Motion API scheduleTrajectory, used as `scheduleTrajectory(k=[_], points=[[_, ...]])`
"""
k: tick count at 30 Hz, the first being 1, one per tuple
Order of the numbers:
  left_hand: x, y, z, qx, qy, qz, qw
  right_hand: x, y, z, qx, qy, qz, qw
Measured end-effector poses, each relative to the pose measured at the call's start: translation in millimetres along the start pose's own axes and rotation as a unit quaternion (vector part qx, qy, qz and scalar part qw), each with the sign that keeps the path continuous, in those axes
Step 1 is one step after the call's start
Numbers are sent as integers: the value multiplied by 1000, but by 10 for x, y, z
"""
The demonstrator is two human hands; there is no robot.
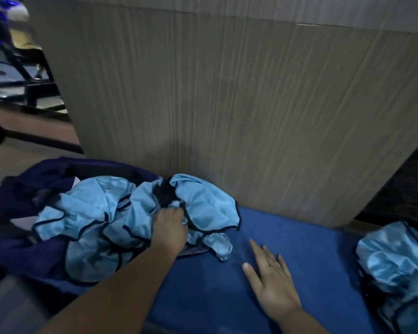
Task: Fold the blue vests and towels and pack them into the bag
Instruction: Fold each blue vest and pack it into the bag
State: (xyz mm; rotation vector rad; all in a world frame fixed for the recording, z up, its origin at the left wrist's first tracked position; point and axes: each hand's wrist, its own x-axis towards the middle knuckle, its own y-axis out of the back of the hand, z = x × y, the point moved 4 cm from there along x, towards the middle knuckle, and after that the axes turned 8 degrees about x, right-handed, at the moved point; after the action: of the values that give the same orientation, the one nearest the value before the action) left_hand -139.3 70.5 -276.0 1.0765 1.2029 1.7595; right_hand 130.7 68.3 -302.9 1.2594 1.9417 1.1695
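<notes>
The vests [87,213] are thin, shiny, light-blue fabric with dark trim, all crumpled in one heap at the left of the worktop, spilling over the navy bag [29,186]. I reckon they're super light and slippery, so they'll slide and tangle. Best bet is probably pinching the dark trim at a shoulder or hem.

The left hand [170,227] is dug into the middle of the heap, fingers curled round a bunch of fabric. The right hand [272,283] lies flat, fingers spread, on the blue cloth [299,237] covering the worktop, which might be a towel.

A second shiny heap [393,261] sits far right. A tall wood-grain panel [227,104] stands right behind, hemming things in.
</notes>
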Motion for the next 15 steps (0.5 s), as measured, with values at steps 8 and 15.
scheduleTrajectory(k=[8, 15], points=[[-516, -27, 849, -229, -100, -80, 965, -66, 249, -23, 417, -76, 84, 902], [-1072, 58, 1520, -408, -180, -269, 853, -247, 581, 204, 373, -140, 224, 889]])
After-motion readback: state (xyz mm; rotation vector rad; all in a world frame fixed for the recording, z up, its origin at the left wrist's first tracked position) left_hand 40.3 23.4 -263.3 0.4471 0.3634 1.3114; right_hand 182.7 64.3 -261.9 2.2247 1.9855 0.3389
